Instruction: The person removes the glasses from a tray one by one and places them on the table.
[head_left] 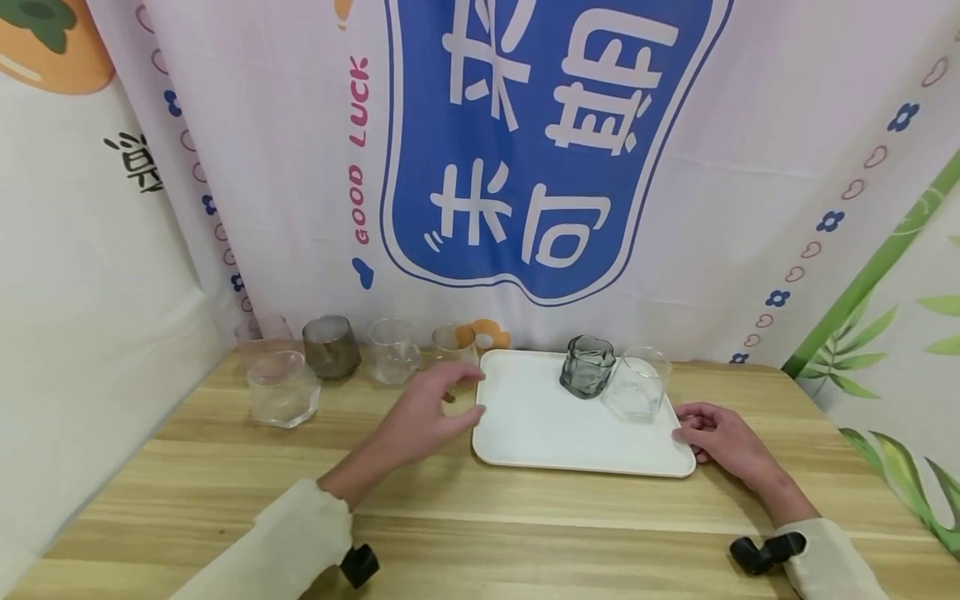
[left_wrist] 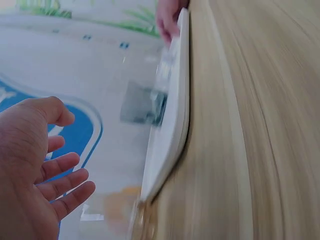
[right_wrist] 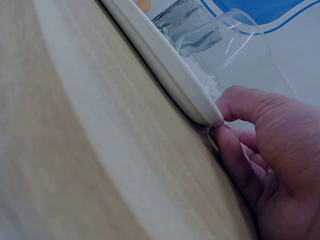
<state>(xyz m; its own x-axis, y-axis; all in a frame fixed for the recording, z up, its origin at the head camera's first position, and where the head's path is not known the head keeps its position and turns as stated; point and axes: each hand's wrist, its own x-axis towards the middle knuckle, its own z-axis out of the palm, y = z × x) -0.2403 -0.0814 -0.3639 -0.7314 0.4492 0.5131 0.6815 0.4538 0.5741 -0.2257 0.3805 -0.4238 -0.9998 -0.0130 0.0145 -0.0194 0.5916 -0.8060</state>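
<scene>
A white tray (head_left: 555, 433) lies on the wooden table, holding a grey-green glass (head_left: 588, 367) and a clear glass (head_left: 637, 387) toward its right rear. My right hand (head_left: 723, 442) is at the tray's right edge; in the right wrist view the fingers of that hand (right_wrist: 285, 150) pinch the tray's corner (right_wrist: 212, 117). My left hand (head_left: 427, 417) is by the tray's left edge, fingers spread. In the left wrist view the left hand (left_wrist: 45, 165) holds nothing, with a gap between it and the tray (left_wrist: 175, 120).
Left of the tray stand a clear glass (head_left: 283, 392), a brown-grey glass (head_left: 331, 348), another clear glass (head_left: 393, 352) and an amber-tinted glass (head_left: 454, 343) partly behind my left hand. A printed curtain (head_left: 300, 208) hangs along the table's rear edge.
</scene>
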